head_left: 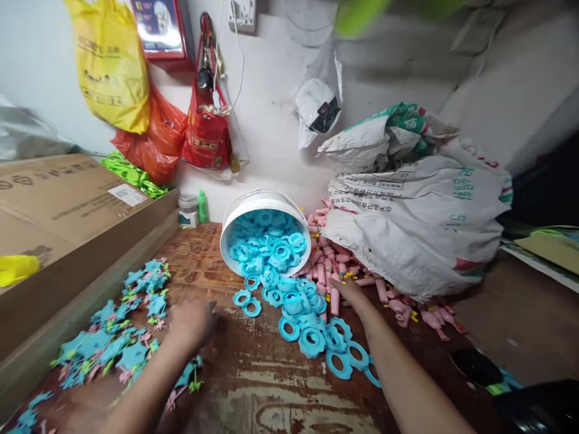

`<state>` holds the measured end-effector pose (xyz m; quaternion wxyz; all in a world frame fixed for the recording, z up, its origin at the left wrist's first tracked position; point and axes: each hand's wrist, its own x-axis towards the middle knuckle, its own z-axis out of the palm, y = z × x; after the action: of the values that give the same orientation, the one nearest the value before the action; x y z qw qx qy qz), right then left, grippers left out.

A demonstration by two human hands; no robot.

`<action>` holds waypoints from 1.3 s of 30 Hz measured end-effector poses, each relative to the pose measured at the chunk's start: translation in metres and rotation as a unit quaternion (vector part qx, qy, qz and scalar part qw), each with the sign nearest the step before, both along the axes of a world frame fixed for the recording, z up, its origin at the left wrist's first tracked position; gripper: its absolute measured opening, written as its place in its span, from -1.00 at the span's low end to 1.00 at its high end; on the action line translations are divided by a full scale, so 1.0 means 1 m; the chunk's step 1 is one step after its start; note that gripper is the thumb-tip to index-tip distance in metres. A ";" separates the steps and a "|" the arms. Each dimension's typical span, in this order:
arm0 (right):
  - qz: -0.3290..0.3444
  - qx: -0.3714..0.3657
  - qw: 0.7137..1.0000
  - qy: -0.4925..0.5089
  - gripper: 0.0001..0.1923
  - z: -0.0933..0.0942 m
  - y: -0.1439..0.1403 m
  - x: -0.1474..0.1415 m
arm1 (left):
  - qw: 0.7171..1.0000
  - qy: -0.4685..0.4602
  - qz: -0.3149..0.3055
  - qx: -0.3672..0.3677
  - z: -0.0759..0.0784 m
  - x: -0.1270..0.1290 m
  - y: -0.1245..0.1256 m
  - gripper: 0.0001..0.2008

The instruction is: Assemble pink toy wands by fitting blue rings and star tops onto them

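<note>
L hand (pixel 192 319): blurred, grip unclear, beside finished toys (pixel 113 343).
R hand (pixel 346 289): fingers closing on pink tubes (pixel 325 271), grip unclear.
Rings (pixel 307 325): spilled from bucket (pixel 265 232).
Progress: approx. one pile done, lots of parts left.

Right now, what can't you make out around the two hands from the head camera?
- Left hand: motion-blurred; whether its fingers hold anything is unclear.
- Right hand: fingertips reach among the pink parts; a grasp cannot be told.
- White sack: covers most of the pink pile.
- White bucket: blue rings hide its inside.
- Assembled pieces: cut off by the lower left edge.
</note>
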<state>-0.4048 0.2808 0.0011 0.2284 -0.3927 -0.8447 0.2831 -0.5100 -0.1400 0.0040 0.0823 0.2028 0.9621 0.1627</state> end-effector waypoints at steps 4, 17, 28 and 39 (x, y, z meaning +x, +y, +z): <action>0.019 -0.005 0.999 -0.025 -0.69 -0.004 -0.019 0.012 | 0.997 0.031 0.001 0.074 -0.004 0.012 0.059 -0.43; 0.265 -0.076 0.961 0.032 -0.58 0.025 -0.194 0.132 | 0.819 -0.173 0.033 0.546 -0.016 0.115 0.033 -0.40; 0.355 -0.444 0.823 0.021 -0.43 -0.022 -0.310 0.189 | 0.480 -0.465 0.086 0.738 -0.033 0.223 -0.008 -0.27; 0.282 -0.647 0.709 -0.009 -0.48 -0.050 -0.313 0.187 | 0.931 0.155 0.141 0.298 -0.078 0.123 -0.071 -0.59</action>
<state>-0.2180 -0.0320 -0.0489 -0.1799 -0.1906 -0.5284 0.8075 -0.3871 -0.2114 -0.0740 -0.1558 0.1031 0.8890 0.4180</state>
